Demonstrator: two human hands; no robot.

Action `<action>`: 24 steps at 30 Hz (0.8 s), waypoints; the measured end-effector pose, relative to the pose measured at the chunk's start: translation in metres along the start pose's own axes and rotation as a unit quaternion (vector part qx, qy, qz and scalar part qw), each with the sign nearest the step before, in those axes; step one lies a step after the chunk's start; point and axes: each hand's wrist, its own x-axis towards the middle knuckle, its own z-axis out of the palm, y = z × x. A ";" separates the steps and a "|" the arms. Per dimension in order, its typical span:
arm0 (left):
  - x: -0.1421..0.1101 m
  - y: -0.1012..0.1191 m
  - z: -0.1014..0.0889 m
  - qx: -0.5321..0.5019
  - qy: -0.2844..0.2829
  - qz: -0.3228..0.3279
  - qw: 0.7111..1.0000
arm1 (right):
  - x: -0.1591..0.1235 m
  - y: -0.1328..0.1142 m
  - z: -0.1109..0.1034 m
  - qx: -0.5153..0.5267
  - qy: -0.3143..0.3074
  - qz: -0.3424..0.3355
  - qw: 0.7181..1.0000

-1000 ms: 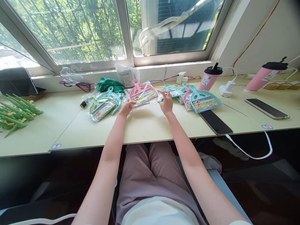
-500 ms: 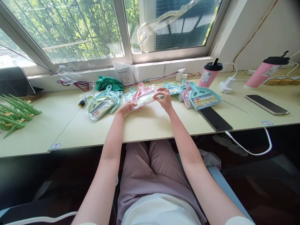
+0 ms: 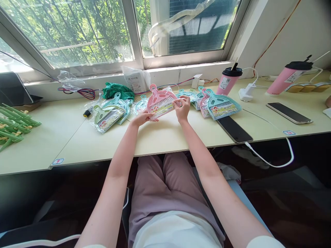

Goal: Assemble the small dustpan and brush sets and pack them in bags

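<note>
I hold a pink mini dustpan-and-brush set (image 3: 160, 102) in a clear bag above the desk. My left hand (image 3: 142, 118) grips its lower left corner. My right hand (image 3: 182, 106) pinches the bag's right edge. To the left lies a pile of green and teal sets (image 3: 110, 113) in bags. On the right lies another pile of teal and pink sets (image 3: 218, 106).
A black phone (image 3: 234, 129) on a white cable lies right of my hands, another phone (image 3: 289, 113) farther right. Two pink tumblers (image 3: 229, 81) (image 3: 287, 77) stand at the back. Green plastic sticks (image 3: 14, 125) lie far left, a green bag (image 3: 115, 91) and wires (image 3: 82, 92) under the window.
The pink set has been lifted off the desk and tilted upright between both hands. My right hand has closed on its right edge.
</note>
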 end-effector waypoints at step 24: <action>-0.004 0.004 0.037 0.048 0.081 0.095 0.991 | 0.009 0.004 -0.007 0.248 -0.071 0.399 0.880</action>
